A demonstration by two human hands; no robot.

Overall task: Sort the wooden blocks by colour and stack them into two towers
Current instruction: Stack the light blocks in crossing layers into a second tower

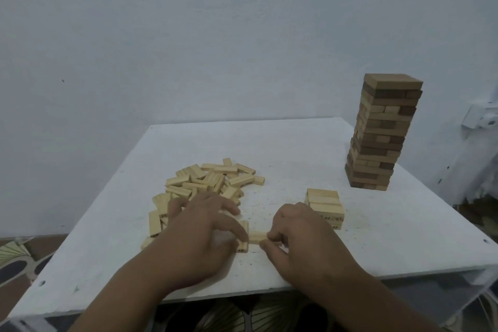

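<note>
A pale blue wall (215,35) stands behind a white counter (296,159) whose top is speckled with small dark crumbs. On the floor at the near left a patterned mat (16,259) shows.

At the far right of the counter a tall tower (382,135) of brown and tan blocks stands upright, its layers crossing each other. Near the middle right there is a short stack (324,207) of pale blocks, their long axes running left to right. At the middle left lies a loose pile (213,178) of pale blocks pointing in many directions.

The right hand (299,234) pinches one pale block (257,237) with curled fingers; this block lies on the counter, its long axis left to right. The left hand (204,232) rests, fingers bent, over blocks at the near edge of the pile; whether it grips one I cannot tell.
</note>
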